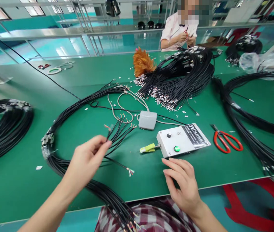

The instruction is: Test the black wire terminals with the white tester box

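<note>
1. At the far left of the green table (18, 190) we saw a coil of black cables (4, 129) lying by itself, well apart from both hands.
2. Further in lay a big loop of black cables (62, 129), taped at its left side and running off the near edge of the table towards the person's lap.
3. The left hand (88, 159) was pinched shut on a small bunch of cable ends (119, 130) from that loop; the stripped ends fanned up and to the right from the fingertips, and one loose end with coloured wires (130, 171) lay on the table just below the hand.
4. Behind those ends sat a grey foot pedal (148, 120), its pale cord curling away to the left.
5. To its right stood a white test box (182, 140) with a black knob, a green button (177, 149) and a yellow-green connector (148, 148) sticking out of its left side.
6. The right hand (184, 185) lay open and flat on the table just in front of the box, grasping nothing.
7. Red-handled scissors (226, 140) lay right of the box.
8. Further back, a large heap of black cables (180, 77) spread beside an orange feather duster (141, 62), and a co-worker (178, 32) across the table handled wires.
</note>
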A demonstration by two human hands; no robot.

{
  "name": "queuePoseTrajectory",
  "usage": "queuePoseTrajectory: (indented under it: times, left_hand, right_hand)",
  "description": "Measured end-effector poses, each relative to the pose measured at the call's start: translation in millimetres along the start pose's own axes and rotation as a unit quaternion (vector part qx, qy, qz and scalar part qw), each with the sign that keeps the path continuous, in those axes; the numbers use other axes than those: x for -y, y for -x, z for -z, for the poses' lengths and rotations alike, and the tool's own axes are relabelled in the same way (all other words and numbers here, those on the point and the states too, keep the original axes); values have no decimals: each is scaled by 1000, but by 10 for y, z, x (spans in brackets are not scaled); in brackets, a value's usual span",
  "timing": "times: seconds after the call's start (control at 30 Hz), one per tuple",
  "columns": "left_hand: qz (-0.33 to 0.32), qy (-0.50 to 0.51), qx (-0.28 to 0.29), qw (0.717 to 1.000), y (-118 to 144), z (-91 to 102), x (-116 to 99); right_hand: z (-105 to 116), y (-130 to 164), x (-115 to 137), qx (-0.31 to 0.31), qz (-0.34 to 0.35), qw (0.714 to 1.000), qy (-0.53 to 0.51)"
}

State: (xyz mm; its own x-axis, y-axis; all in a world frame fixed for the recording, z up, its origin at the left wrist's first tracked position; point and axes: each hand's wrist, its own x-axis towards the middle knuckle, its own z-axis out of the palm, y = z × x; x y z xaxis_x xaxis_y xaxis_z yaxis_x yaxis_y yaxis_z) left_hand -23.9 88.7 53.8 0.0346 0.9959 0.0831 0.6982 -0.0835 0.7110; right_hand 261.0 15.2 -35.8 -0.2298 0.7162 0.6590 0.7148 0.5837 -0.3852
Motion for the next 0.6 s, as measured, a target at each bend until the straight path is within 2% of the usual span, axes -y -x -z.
queuePoseTrajectory:
  times: [0.07,0.13,0.3,0.37,0.47,0.53,0.6]
  left_hand:
    - [47,67,-37,996,-160,23,38]
    - [60,92,-57,992,-312,-22,130]
    - [23,62,-61,996,-469,-248,396]
    - [-7,41,-58,997,-407,-317,408]
    - [-78,13,-49,996,-237,-396,311]
    - [-162,-31,-18,986,-126,-450,218]
    - [-244,-87,39,965,-45,-499,141]
  right_hand:
    - [4,-3,-11,9,1,1000,-9]
    - [7,-2,-12,12,-4,1000,-15]
    - [4,7,-2,12,-15,1000,-17]
    - [-1,7,1,14,-17,1000,-17]
    - [-9,4,-3,16,-22,999,-17]
    - [-8,3,-12,19,-20,999,-17]
    - [1,3,-14,19,-16,1000,-18]
